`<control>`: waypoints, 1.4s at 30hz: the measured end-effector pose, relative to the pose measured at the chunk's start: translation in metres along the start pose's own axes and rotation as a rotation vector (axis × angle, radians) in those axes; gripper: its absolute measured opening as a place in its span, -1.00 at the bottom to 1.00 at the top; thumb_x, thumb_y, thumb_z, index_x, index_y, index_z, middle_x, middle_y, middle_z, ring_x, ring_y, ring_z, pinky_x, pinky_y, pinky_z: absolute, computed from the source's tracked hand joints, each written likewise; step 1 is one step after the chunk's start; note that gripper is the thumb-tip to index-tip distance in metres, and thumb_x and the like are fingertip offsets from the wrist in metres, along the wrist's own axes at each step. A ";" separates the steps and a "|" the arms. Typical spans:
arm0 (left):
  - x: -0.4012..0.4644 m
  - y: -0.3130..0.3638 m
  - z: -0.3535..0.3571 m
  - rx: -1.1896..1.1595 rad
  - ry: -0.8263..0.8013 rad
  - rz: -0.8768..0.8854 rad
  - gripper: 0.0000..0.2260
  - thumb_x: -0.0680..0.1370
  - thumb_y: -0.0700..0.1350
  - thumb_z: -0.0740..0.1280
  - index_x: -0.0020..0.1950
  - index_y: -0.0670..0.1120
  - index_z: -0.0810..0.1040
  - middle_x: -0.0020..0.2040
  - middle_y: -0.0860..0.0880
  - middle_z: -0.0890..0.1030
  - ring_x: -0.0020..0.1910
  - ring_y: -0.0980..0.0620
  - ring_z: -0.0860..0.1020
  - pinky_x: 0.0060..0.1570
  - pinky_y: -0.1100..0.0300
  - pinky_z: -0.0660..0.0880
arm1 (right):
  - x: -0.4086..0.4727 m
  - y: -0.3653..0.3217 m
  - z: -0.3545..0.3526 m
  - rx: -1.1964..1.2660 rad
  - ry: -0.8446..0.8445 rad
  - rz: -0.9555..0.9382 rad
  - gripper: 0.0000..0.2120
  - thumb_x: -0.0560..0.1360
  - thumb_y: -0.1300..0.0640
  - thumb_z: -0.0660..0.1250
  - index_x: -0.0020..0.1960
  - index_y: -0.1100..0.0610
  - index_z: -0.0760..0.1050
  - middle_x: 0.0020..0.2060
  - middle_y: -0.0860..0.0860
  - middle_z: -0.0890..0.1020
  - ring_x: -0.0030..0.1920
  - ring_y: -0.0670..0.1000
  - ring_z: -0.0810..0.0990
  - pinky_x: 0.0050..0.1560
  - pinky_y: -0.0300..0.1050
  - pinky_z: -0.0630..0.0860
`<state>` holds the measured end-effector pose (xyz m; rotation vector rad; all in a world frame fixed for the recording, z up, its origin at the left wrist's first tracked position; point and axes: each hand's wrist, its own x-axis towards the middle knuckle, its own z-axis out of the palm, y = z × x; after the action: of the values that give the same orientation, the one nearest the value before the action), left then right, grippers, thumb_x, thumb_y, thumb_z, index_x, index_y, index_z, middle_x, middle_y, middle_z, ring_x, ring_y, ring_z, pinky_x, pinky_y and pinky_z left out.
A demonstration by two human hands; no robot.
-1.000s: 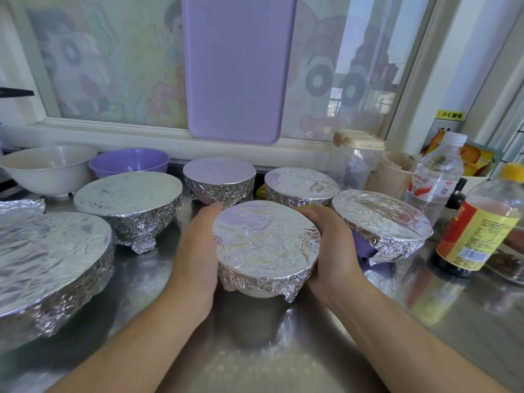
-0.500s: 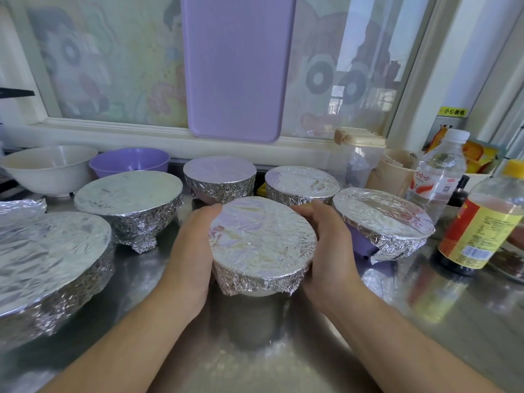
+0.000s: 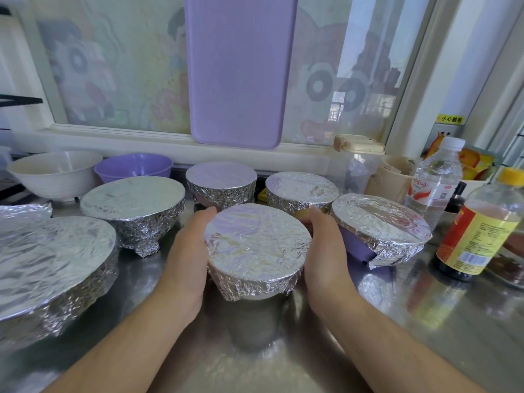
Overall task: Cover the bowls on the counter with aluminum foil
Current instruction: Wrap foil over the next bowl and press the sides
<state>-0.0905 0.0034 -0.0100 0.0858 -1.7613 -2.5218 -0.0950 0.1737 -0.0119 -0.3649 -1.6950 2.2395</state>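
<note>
Centre bowl [image 3: 256, 248] now lower in view and tipped w/ foil [image 3: 255, 239] top facing the camera more than 1 s ago; hands have slid down its sides, crimping. Left hand [image 3: 188, 259] cupped round left wall, fingers curled behind the rim, pressing foil in. Right hand [image 3: 326, 251] likewise wrapped round right wall, thumb side near front. Both holding the bowl, neither free. Bowl between the palms, front-centre of the steel counter [image 3: 425, 321]; resting or just lifted — can't tell, base hidden by foil skirt. Foil top flat, edges folded under all round; white base peeks out below at front. Judged: this bowl about done, only final squeeze left.

Around: five more covered — big one [image 3: 48, 265] far left, footed one [image 3: 133, 205] behind it, two at back [image 3: 221, 180] [image 3: 302, 188], one right [image 3: 380, 222] just beside right hand, its foil torn open at front, purple showing; may need redoing. Still bare: white bowl [image 3: 54, 173] and purple bowl [image 3: 133, 168], back left. So task not finished, approx two to go. Loose foil scrap [image 3: 25, 211] at left edge; no roll in view.

In the way: bottles [image 3: 482, 231] [image 3: 435, 180] close on right, covered bowls crowding both sides — little elbow room; reaching bare bowls means going over the footed one.
</note>
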 end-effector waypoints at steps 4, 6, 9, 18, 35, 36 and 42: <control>0.001 0.003 -0.001 0.008 0.015 -0.013 -0.65 0.62 0.06 0.29 0.22 -0.12 0.72 0.12 -0.14 0.75 0.13 -0.17 0.72 0.39 -0.23 0.49 | -0.008 -0.011 -0.001 -0.014 -0.016 -0.004 -0.76 0.41 -0.05 0.35 -0.40 0.00 0.50 -0.19 -0.02 0.46 -0.08 0.08 0.42 0.03 0.07 0.36; 0.001 0.003 -0.001 0.021 0.021 0.012 -0.65 0.59 0.07 0.32 0.23 -0.09 0.71 0.13 -0.13 0.74 0.15 -0.17 0.71 0.39 -0.27 0.48 | -0.009 -0.012 -0.005 0.005 -0.080 -0.022 -0.75 0.39 -0.02 0.39 -0.41 -0.01 0.42 -0.23 -0.03 0.40 -0.18 0.02 0.38 -0.11 0.02 0.33; 0.000 0.005 0.002 0.009 0.052 0.079 -0.70 0.56 0.03 0.36 0.26 0.05 0.69 0.19 -0.04 0.73 0.21 -0.10 0.68 0.40 -0.24 0.47 | -0.010 -0.010 -0.009 0.062 -0.144 -0.042 -0.81 0.35 -0.04 0.46 -0.24 0.06 0.54 -0.19 0.04 0.53 -0.18 0.06 0.55 -0.11 0.01 0.46; -0.001 0.005 0.005 0.089 0.056 0.153 -0.78 0.68 -0.08 0.28 0.22 0.00 0.70 -0.02 0.21 0.74 -0.03 0.28 0.68 -0.06 0.26 0.53 | -0.012 -0.005 -0.007 0.130 -0.161 -0.100 -0.75 0.56 0.11 0.41 -0.27 -0.09 0.70 -0.21 -0.04 0.69 0.01 0.14 0.70 0.35 0.31 0.52; -0.010 -0.003 0.015 -0.126 0.114 0.013 -0.76 0.61 -0.11 0.29 0.10 -0.10 0.75 0.08 -0.15 0.76 0.11 -0.16 0.72 0.32 -0.22 0.54 | -0.015 -0.004 -0.002 0.311 -0.270 0.046 -0.67 0.62 0.20 0.27 -0.25 0.06 0.68 -0.23 0.07 0.70 -0.19 0.08 0.70 -0.19 -0.12 0.55; -0.009 -0.004 0.015 -0.150 0.121 0.009 -0.75 0.61 -0.10 0.30 0.11 -0.12 0.75 0.09 -0.16 0.75 0.12 -0.17 0.72 0.33 -0.23 0.54 | -0.017 -0.005 -0.002 0.309 -0.262 0.050 -0.68 0.61 0.20 0.27 -0.25 0.07 0.67 -0.24 0.06 0.69 -0.21 0.07 0.69 -0.22 -0.13 0.54; -0.010 -0.008 0.018 -0.173 0.120 0.038 -0.72 0.58 -0.04 0.31 0.12 -0.13 0.74 0.08 -0.16 0.75 0.11 -0.15 0.72 0.27 -0.11 0.59 | -0.014 -0.008 -0.002 0.289 -0.252 0.088 -0.78 0.61 0.15 0.29 -0.13 0.11 0.67 -0.18 0.09 0.71 -0.14 0.10 0.72 -0.12 -0.08 0.56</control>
<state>-0.0818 0.0240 -0.0111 0.1888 -1.4823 -2.5698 -0.0802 0.1720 -0.0041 -0.0937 -1.4568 2.6424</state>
